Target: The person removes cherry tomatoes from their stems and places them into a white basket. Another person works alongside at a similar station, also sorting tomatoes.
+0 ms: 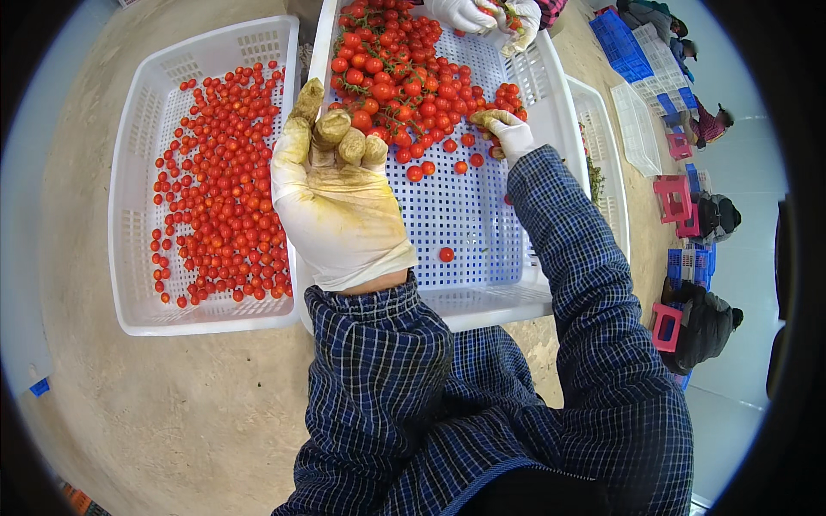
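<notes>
My left hand [345, 200], in a white glove stained yellow-brown, is turned palm up over the left side of the middle crate. Its fingers are half curled, the thumb stands apart, and no tomato shows in the palm. My right hand [506, 132], gloved too, reaches down among cherry tomatoes at the right of the heap. Its fingertips are by a small cluster [508, 98]; whether they grip anything is hidden. The heap of red cherry tomatoes [413, 84], many on green stems, fills the far part of the white plastic crate [445, 313]. One loose tomato [446, 255] lies near its front.
Left stands a white crate [206, 326] of loose, stemless cherry tomatoes [226, 193]. Another person's gloved hands [481, 16] hold tomatoes at the far end. A crate with green stems [595, 180] sits right. Beyond are pink stools [673, 197], blue crates [619, 45] and several people.
</notes>
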Demonstrator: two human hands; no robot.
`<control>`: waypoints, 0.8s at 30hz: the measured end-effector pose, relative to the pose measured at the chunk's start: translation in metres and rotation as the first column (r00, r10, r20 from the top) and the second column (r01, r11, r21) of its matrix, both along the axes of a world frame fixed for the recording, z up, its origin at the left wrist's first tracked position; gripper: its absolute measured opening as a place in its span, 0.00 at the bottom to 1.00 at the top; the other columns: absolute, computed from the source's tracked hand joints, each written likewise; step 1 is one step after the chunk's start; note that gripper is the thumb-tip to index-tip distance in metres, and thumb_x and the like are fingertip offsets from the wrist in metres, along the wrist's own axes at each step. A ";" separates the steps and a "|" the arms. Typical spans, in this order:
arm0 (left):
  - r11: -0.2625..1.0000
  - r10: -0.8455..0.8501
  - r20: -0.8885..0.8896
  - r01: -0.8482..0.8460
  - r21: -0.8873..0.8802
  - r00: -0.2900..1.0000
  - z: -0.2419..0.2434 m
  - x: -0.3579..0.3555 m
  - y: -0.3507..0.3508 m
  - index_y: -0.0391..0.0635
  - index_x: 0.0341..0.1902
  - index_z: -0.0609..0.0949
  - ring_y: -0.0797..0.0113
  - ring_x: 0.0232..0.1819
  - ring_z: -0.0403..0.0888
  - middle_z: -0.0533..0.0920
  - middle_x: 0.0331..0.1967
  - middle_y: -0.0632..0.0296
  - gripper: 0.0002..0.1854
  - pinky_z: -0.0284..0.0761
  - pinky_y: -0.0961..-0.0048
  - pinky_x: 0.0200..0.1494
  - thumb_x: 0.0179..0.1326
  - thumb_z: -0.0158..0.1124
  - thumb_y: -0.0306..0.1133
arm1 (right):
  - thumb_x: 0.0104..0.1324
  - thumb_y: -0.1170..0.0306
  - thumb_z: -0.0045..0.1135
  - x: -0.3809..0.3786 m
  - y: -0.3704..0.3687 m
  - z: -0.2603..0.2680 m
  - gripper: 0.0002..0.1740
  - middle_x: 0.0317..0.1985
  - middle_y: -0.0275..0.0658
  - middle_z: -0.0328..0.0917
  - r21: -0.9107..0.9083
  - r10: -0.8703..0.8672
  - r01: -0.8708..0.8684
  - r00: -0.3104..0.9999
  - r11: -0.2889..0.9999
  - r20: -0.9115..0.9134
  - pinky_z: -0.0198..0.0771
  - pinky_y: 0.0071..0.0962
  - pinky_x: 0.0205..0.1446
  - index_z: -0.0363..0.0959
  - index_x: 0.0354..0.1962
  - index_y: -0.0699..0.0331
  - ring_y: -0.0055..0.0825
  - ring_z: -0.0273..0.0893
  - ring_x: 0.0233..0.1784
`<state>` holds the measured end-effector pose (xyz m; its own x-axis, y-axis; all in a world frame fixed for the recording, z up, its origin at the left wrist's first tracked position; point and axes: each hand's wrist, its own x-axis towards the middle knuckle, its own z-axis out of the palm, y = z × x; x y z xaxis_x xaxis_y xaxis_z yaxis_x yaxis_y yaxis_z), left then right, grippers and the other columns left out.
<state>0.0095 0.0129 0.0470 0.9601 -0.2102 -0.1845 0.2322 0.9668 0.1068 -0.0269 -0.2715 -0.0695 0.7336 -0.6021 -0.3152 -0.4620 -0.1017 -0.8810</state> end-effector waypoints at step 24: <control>0.997 0.003 0.040 0.000 -0.075 0.999 0.002 0.000 0.007 0.38 0.47 0.75 0.77 0.24 0.69 0.74 0.26 0.65 0.14 0.67 0.80 0.29 0.63 0.50 0.35 | 0.58 0.74 0.58 -0.061 0.016 -0.062 0.21 0.43 0.40 0.68 -0.438 0.409 -0.545 0.834 0.715 -0.370 0.70 0.22 0.49 0.65 0.50 0.63 0.24 0.69 0.45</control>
